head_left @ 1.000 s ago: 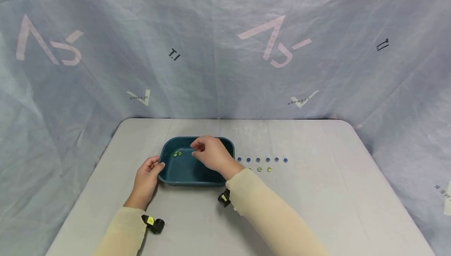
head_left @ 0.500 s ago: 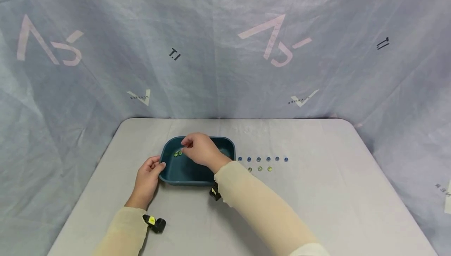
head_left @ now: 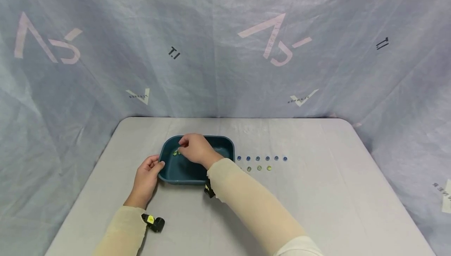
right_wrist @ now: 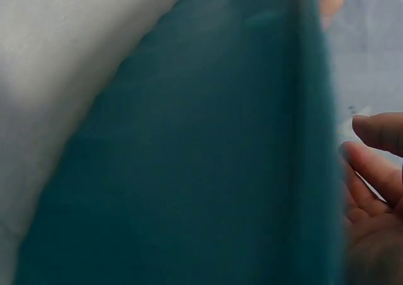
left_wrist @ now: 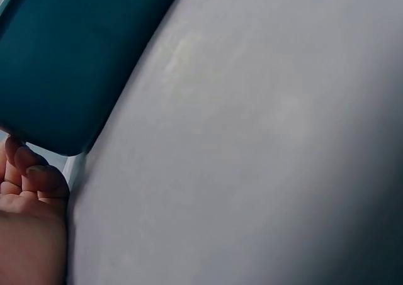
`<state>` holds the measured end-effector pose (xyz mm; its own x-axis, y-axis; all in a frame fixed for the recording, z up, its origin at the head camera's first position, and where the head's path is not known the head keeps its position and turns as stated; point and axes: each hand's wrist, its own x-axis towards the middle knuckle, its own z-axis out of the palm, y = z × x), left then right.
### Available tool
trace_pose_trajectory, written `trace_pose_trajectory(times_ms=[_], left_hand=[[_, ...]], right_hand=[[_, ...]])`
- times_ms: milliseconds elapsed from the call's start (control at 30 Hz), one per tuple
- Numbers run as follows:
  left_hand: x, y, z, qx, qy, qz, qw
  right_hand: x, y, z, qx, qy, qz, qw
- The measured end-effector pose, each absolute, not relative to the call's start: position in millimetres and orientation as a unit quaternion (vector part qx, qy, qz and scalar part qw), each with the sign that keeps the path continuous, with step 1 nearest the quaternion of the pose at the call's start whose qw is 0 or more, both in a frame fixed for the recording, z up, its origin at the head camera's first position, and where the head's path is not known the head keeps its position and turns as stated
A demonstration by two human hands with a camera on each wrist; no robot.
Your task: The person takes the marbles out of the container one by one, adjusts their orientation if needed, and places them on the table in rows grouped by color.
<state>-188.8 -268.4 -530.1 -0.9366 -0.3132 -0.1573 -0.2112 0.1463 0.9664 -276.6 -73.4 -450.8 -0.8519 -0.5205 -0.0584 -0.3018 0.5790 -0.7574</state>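
My left hand [head_left: 147, 178] holds the left end of a dark teal rectangular tray [head_left: 183, 182], thumb at the rim and fingers curled outside. In the left wrist view its curled fingers [left_wrist: 34, 170] meet the tray's corner. My right hand [head_left: 196, 148] reaches over the tray, its fingertips close to two small round green pieces [head_left: 175, 153] that look like glass marbles; one is partly hidden. The right wrist view shows the thumb [right_wrist: 378, 131] and index finger apart, with nothing visible between them. There the tray wall [right_wrist: 189, 146] hides the marbles.
Right of the tray, a row of several small blue marbles [head_left: 258, 158] lies on the white-covered table [head_left: 317, 201]. A shorter row of green marbles [head_left: 259, 168] lies nearer, its left end partly covered by the right sleeve. A grey cloth [head_left: 218, 72] hangs behind the table.
My right hand has moved left across the tray, from near its middle to beside the two green marbles. The left hand and the tray stay in place.
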Motion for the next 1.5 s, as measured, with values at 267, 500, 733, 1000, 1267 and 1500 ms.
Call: trace_pose_trajectory(times_ms=[267,500,733,1000,1267,1500], left_hand=[[-185.5,-265.8,-529.9,0.166,-0.750,-0.638,0.056],[-186.2,-264.3,-530.0,0.158,-0.752,-0.636,0.068],[-185.3,-265.1,-530.5,0.160,-0.748,-0.641,0.063],[-186.4,-265.3,-530.5,0.158,-0.751,-0.638,0.064],[-185.4,-264.2,-527.2,0.153,-0.752,-0.637,0.067],[-186.7,-264.2,-530.3,0.159,-0.750,-0.639,0.058]], right_hand=[[-280.0,-77.2,-461.2,-0.224,0.885,-0.381,0.148],[-281.2,-83.0,-464.2,-0.226,0.888,-0.373,0.149],[-280.1,-88.5,-466.5,-0.226,0.893,-0.356,0.160],[-286.2,-89.4,-478.2,-0.226,0.906,-0.318,0.163],[-290.5,-95.3,-482.5,-0.238,0.909,-0.300,0.166],[-292.1,-98.8,-487.4,-0.242,0.914,-0.283,0.160]])
